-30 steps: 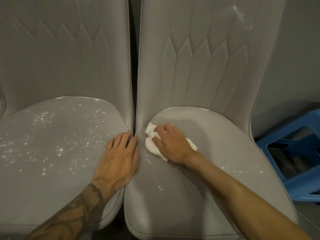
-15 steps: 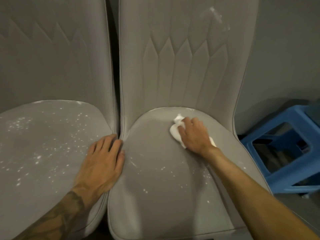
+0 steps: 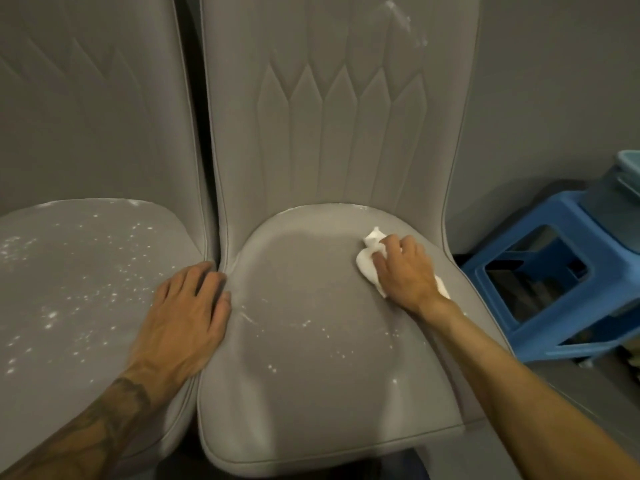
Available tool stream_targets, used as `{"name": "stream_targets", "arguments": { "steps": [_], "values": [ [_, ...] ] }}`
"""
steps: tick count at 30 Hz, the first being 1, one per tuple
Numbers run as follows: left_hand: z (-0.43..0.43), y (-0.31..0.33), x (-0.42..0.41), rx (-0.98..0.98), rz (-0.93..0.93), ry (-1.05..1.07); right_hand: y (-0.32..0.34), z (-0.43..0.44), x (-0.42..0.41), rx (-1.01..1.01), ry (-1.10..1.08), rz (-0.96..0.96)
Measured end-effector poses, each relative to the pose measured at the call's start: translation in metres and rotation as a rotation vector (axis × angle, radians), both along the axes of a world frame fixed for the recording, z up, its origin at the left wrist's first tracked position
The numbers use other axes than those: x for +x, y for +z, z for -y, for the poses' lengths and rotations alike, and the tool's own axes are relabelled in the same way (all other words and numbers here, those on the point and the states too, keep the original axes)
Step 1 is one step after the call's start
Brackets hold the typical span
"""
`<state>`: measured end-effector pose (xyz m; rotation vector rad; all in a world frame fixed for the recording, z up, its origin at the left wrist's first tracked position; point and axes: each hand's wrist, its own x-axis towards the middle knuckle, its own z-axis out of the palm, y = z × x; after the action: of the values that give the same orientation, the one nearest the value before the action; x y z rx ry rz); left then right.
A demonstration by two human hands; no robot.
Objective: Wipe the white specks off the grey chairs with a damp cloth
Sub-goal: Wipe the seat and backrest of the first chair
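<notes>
Right grey chair (image 3: 304,393) seat: right hand (image 3: 407,275) fingers (image 3: 388,252) curl over the white cloth (image 3: 367,266), probably gripping; cloth protrudes beyond them. Left hand (image 3: 183,323) flat, fingers straight, on left grey chair (image 3: 69,289) edge. White specks (image 3: 306,323) lie wrist-side of the right fingers.

Looks like a room in somebody's home, maybe a dining corner, can't say for sure. Two padded grey chairs (image 3: 346,133) stand side by side against a plain grey wall (image 3: 554,98), blue plastic stool (image 3: 554,216) right beside them.
</notes>
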<state>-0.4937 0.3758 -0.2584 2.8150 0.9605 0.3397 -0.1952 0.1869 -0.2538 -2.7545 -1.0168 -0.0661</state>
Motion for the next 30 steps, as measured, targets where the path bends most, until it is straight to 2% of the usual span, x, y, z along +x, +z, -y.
{"name": "stream_targets", "arguments": {
  "steps": [2,4,6,8,11,15,17,20,21,23,27,29,30],
  "values": [
    [0.002,0.001,0.0,-0.007,-0.003,0.0,-0.004,-0.004,-0.021,0.006,-0.013,0.023],
    [0.003,0.003,-0.001,-0.017,-0.007,0.005,-0.009,-0.003,-0.051,0.034,0.168,0.048],
    [0.003,0.004,0.0,-0.028,-0.015,0.006,-0.012,0.011,-0.072,0.059,0.395,-0.018],
    [0.004,0.004,0.0,-0.04,-0.023,0.011,-0.008,0.026,-0.058,0.035,0.458,-0.051],
    [0.004,0.005,0.001,-0.049,-0.022,0.018,-0.004,0.042,-0.009,-0.037,0.228,0.005],
    [0.004,0.006,0.002,-0.051,-0.029,0.018,-0.002,0.042,0.003,0.043,-0.057,-0.011],
    [0.004,0.006,0.002,-0.053,-0.026,0.02,-0.009,0.036,-0.021,0.048,-0.005,0.024],
    [0.004,0.006,0.002,-0.061,-0.028,0.021,-0.015,0.046,-0.052,0.057,0.294,-0.015],
    [0.004,0.007,0.002,-0.062,-0.03,0.021,-0.012,0.053,-0.045,0.036,0.33,-0.034],
    [0.005,0.007,0.002,-0.065,-0.032,0.021,-0.009,0.065,-0.014,0.018,0.245,-0.02],
    [0.005,0.007,0.002,-0.056,-0.015,0.02,-0.002,0.076,0.029,0.083,-0.081,-0.027],
    [0.005,0.007,0.002,-0.053,-0.014,0.018,-0.007,0.07,0.014,0.1,-0.076,-0.003],
    [0.006,0.007,0.001,-0.053,-0.013,0.017,-0.012,0.069,0.0,0.106,-0.001,0.002]
  ]
}}
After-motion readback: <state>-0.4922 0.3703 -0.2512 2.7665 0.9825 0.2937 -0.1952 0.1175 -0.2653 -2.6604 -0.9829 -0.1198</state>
